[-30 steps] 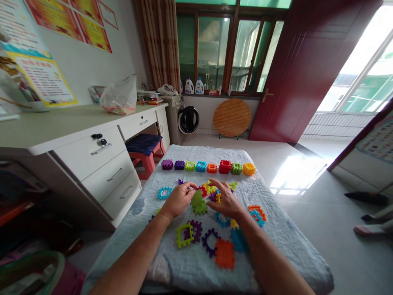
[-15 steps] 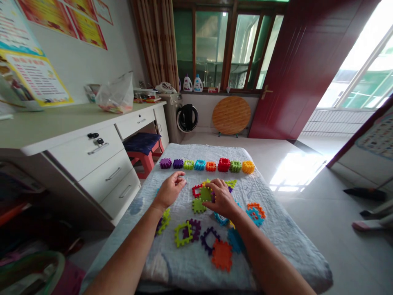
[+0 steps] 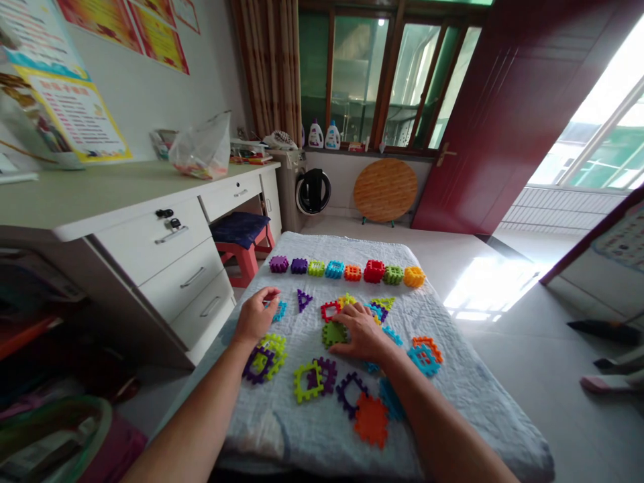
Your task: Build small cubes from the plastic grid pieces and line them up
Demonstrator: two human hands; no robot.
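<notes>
My right hand [image 3: 363, 332] is over the middle of the cloth, thumb and fingers at the edges of a green square interlocking tile [image 3: 333, 334]. Beside those fingers are a red square frame tile [image 3: 330, 310] and a yellow tile [image 3: 347, 299]. My left hand [image 3: 256, 316] is at the left, fingers slightly bent and apart from the thumb, beside a light-blue tile [image 3: 280, 310] that it partly hides. Between the hands a purple triangle tile [image 3: 304, 300] lies on the cloth. More tiles under the right hand and forearm are partly covered.
Block stacks, among them a red one [image 3: 374, 271] and a yellow one [image 3: 414, 276], form a row along the far side of the cloth-covered table [image 3: 272, 429]. Loose tiles, including an orange square [image 3: 371, 420], lie nearer. A white desk [image 3: 125, 194] stands left, with a stool [image 3: 241, 235].
My left hand has moved left, and the purple triangle is now uncovered on the cloth. The green tile in my right hand has come down over the other green tile. The view has shifted slightly.
</notes>
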